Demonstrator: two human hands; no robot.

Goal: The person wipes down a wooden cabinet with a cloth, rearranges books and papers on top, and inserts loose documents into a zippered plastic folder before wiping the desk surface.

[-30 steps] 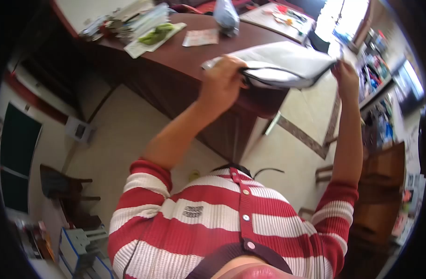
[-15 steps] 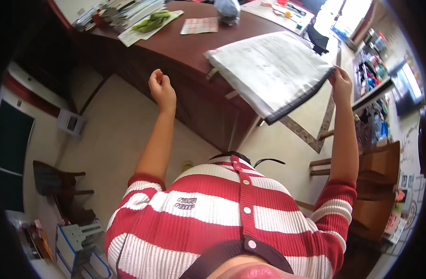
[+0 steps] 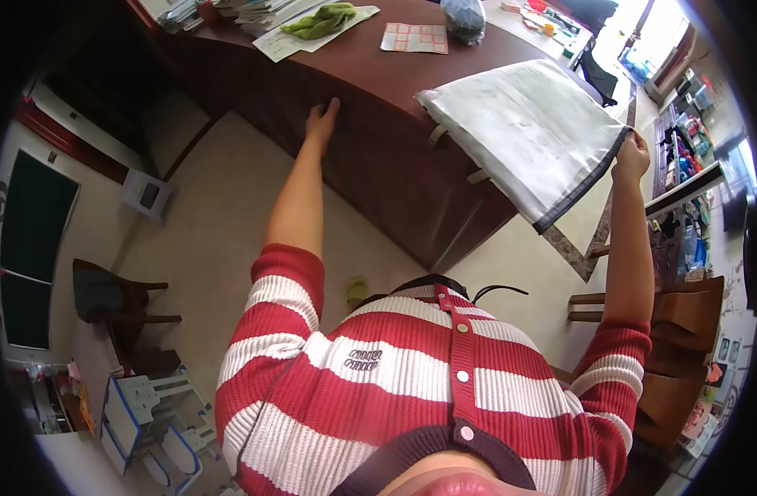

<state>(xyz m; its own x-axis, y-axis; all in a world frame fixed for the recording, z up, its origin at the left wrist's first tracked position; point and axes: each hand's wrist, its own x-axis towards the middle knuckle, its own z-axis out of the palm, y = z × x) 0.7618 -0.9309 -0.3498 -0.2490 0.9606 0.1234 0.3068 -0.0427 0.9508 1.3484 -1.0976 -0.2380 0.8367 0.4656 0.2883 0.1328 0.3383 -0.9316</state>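
Observation:
A flat white bag (image 3: 523,132) with a dark edge and short pale straps lies partly over the corner of the reddish-brown desk (image 3: 370,78). My right hand (image 3: 632,157) grips its dark edge near the right corner, the fingers closed around it. Out to the left, my left hand (image 3: 321,126) reaches toward the desk's near side with its fingers stretched out and nothing in them. Whether it touches the desk I cannot tell. The bag's contents, if any, are hidden.
On the desk lie a crumpled green thing (image 3: 322,21) on paper, a card with red squares (image 3: 415,38) and a plastic-wrapped bundle (image 3: 464,20). Wooden chairs (image 3: 680,331) stand at right, a dark chair (image 3: 105,293) at left.
My left hand has reached forward toward the desk, and its curled fingers have straightened. My right hand keeps hold of the bag's edge. The view has shifted, moving the scene rightward.

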